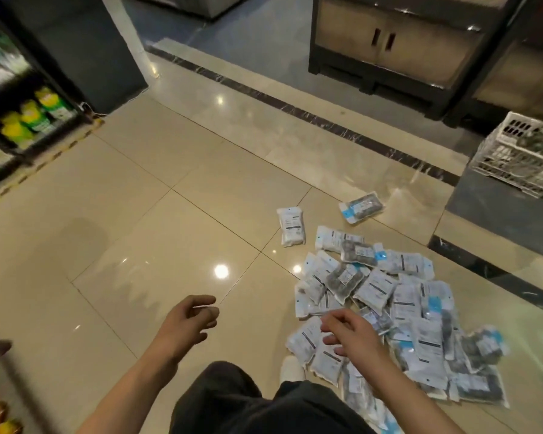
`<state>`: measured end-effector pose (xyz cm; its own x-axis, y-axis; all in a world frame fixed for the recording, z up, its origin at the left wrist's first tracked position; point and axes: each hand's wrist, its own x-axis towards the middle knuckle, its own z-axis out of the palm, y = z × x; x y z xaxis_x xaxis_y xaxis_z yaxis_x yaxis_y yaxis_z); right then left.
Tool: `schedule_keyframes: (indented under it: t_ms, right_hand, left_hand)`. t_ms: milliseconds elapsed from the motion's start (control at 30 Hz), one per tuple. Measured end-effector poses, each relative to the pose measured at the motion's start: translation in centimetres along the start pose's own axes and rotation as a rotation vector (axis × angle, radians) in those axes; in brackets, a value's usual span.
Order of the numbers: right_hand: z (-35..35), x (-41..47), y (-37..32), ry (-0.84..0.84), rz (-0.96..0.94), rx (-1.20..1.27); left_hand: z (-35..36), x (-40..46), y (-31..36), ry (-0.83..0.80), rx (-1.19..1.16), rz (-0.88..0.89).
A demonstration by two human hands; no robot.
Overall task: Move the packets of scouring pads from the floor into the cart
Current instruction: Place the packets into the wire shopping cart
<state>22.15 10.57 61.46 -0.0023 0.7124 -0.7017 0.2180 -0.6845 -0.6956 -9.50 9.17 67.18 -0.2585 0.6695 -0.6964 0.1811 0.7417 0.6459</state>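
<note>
Your right hand (pixel 348 335) hovers just above the near-left edge of the heap of packets (pixel 398 311), fingers loosely curled and spread, holding nothing; it sits there because that edge is the closest part of the heap to your knees. Your left hand (pixel 190 321) hangs beside the heap, over bare floor (pixel 138 245), half curled and likewise empty, probably free to gather a second handful. The heap lies on the floor, its packets overlapping at all angles. One white packet (pixel 291 226) and one darker packet (pixel 361 207) lie apart on the far side of the heap. A white perforated crate (pixel 511 158) stands well beyond the heap; no cart is visible, so the packets' destination cannot be placed
</note>
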Motion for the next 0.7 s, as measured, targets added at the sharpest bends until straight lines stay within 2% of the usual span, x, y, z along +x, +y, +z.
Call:
schedule_keyframes:
  t_ms: [167, 333, 600, 700]
  right_hand:
    - [-0.4, 3.9, -3.1, 0.034, 0.041, 0.029]
    - [0.0, 9.4, -5.6, 0.124, 0.095, 0.079]
    - [2.3, 18.1, -9.6, 0.471, 0.281, 0.339]
    - [3.3, 20.7, -11.6, 0.559, 0.373, 0.455]
  left_hand:
    - [-0.4, 5.5, 5.3, -0.027, 0.005, 0.013]
    - [0.0, 13.1, 10.7, -0.126, 0.084, -0.001]
    - [1.6, 30.3, 20.8, -0.329, 0.270, -0.099]
    - [3.2, 35.9, 23.9, -0.344, 0.363, -0.132]
